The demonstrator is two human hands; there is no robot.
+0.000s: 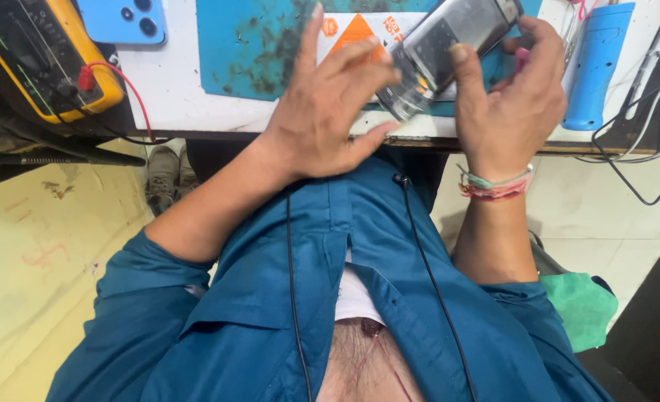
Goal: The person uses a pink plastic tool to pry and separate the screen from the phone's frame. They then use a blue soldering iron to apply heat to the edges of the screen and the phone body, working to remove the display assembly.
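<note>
right hand (pixel 512 104): fingers pinch grey phone (pixel 449 48) above blue mat (pixel 248 52) at surface (pixel 188 108) edge | left hand (pixel 330 112): fingers spread, fingertips touching phone's lower end | risk: one-handed grip, likely slip off edge to floor (pixel 39 268)

yellow multimeter (pixel 43 56) | blue phone (pixel 125 18) | stained blue mat (pixel 248 48) | blue tool, maybe a blower (pixel 596 67)

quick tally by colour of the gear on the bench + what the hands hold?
Blue: 3 – phone, work mat, cylindrical tool
Yellow: 1 – multimeter
Grey/clear: 1 – handset, gripped by the right hand; left hand touches its lower end
Total: 5
</note>
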